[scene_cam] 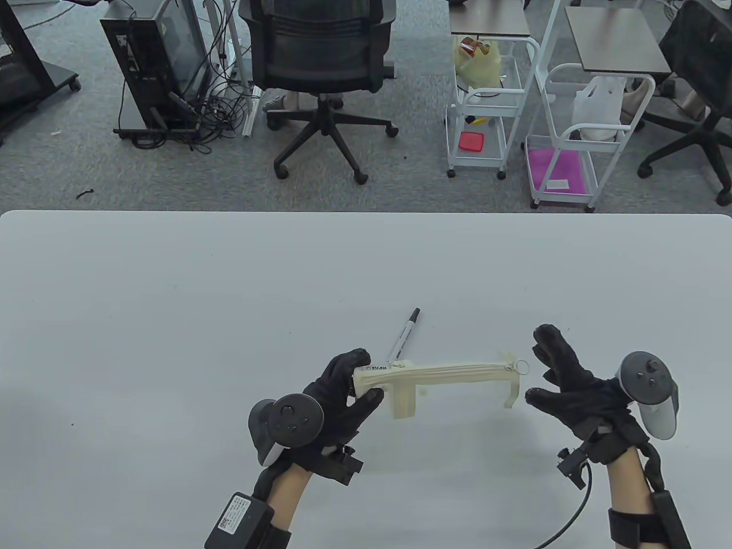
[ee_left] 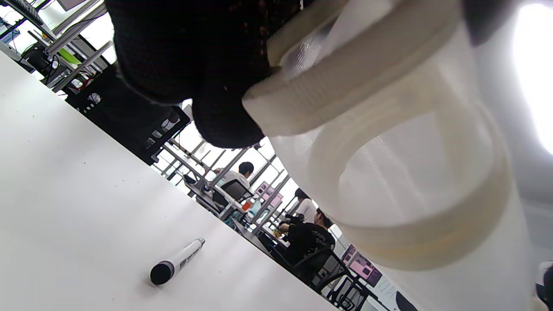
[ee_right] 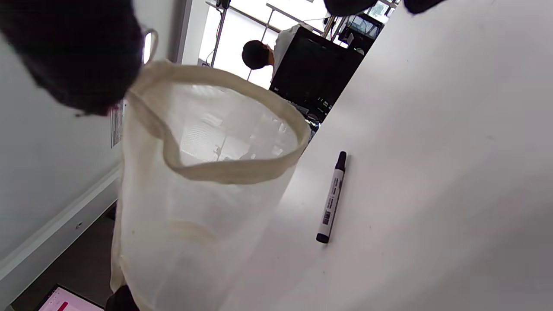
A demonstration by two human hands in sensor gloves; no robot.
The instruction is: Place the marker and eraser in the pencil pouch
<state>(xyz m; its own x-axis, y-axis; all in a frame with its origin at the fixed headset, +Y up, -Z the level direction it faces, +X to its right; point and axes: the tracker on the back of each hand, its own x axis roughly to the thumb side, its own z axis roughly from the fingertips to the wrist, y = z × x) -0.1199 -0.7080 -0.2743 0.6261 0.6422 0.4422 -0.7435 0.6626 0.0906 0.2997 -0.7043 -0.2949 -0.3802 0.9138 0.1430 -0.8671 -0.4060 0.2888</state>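
Table view shows my table [scene_cam: 171,297] bare but for the job: pouch [scene_cam: 452,374] held up by one end in my left hand [scene_cam: 343,389], marker [scene_cam: 404,338] lying just behind it — not yet in. My right hand [scene_cam: 563,380] is spread wide, holding nothing. No eraser visible — possibly already inside.

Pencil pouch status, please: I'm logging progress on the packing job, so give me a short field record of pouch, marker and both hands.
pouch: cream mesh pencil pouch, held above the table, mouth open
left hand: left hand grips the pouch's left end
right hand: right hand open, fingers spread beside the zipper-pull end, not holding it
marker: marker lies on the table behind the pouch, not in it
eraser: not visible in any view
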